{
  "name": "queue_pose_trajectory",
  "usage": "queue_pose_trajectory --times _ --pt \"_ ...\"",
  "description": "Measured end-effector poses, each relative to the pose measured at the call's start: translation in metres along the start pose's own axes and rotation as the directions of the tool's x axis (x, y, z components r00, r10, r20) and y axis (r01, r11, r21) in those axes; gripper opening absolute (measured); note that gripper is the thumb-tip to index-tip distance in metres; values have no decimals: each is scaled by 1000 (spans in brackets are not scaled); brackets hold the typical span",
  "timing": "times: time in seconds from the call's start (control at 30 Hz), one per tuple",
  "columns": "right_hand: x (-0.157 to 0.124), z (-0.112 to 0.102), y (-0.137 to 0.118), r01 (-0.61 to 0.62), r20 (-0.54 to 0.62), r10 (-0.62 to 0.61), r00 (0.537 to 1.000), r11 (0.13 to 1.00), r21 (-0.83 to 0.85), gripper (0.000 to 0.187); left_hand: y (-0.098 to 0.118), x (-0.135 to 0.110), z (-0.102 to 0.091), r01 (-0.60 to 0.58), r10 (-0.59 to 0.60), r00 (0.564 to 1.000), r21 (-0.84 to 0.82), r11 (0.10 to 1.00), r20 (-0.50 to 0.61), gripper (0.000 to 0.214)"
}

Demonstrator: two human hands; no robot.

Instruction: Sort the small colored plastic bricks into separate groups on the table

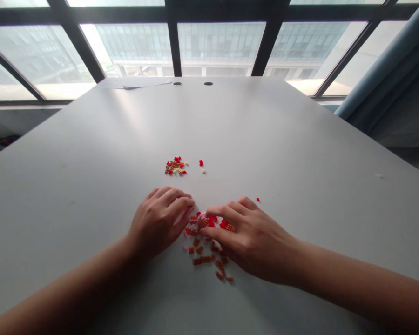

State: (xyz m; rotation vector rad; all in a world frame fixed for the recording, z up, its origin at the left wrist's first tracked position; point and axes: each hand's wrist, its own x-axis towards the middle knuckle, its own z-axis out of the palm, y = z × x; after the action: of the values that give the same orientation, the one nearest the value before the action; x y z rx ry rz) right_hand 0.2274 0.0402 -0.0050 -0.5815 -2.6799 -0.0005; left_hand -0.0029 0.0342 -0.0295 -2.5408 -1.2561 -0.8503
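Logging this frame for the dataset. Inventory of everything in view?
Desk top: 1, pale grey, fills most of the view.
Near brick pile: dozens, red, orange-brown and pink, between the hands.
Far brick cluster: dozens, red, orange-brown and cream, beyond the hands.
Small brick group: a few, red and cream, just right of the far cluster.
Stray brick: 1, red, beyond the right hand.
Desk holes: 2, dark, near the far edge.
Paper: 1 sheet, white, far edge.
Window: several panes, dark frames, behind the desk.
Curtain: 1, blue-grey, far right.
Left hand: 1, bare, curled at the pile's left.
Right hand: 1, bare, fingers over the pile.
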Motion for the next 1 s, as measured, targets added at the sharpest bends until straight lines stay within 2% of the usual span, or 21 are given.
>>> queue_pose_trajectory --times 0.4,0.53,0.73,0.87,1.0 --pt "-3 4 7 -86 -25 90 996 990 115 7 0 0 0 5 -5 1000 -1 1000 -3 11" --pt "-3 4 7 -89 -47 95 994 989 116 15 0 0 1 14 -14 1000 2 1000 -8 11" --pt "-2 -2 7 -211 58 203 977 946 244 19 0 1 0 4 -4 1000 -2 1000 -4 11" --pt "-1 -5 8 -253 125 226 966 926 280 21 0 0 1 4 -4 1000 -4 1000 -6 12" --pt "-1 -6 8 -270 150 233 961 908 320 13 0 0 1 28 -28 1000 -10 1000 -5 11"
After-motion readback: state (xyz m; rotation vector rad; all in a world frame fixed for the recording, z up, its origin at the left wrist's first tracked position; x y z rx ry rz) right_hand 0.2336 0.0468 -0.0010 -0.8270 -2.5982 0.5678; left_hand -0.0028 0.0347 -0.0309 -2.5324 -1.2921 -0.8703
